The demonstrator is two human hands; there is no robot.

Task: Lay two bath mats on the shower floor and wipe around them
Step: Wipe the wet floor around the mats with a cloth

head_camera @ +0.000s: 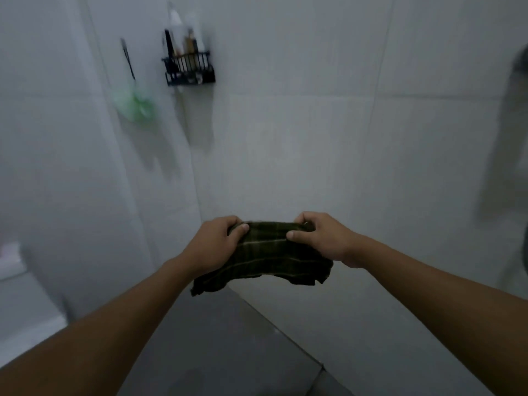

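Cloth [265, 254], dark green plaid and still folded, hangs between your two hands in front of the white tiled wall [314, 138], well above the grey shower floor [228, 352]. Your left hand [218, 242] grips its left top edge, thumb pressed over the front and fingers curled behind. Your right hand [320, 237] pinches the right top edge the same way. The lower part of the cloth sags loose beneath your hands and touches nothing.

You are at the start, as far as the view shows. No mat lies on the part of the floor you can see, and that floor looks bare grey with a faint damp patch near the bottom of the view. Whether this cloth is one of the two bath mats or the wiping rag cannot be told from here; its folded shape suggests a mat about to be opened out. A second mat is not in view.

What is left, by that reading: spread this one flat on the floor, fetch and lay the other beside it, then wipe round both. A black wire caddy [188, 67] and a green mesh sponge [137, 105] hang on the wall, well clear of your work.
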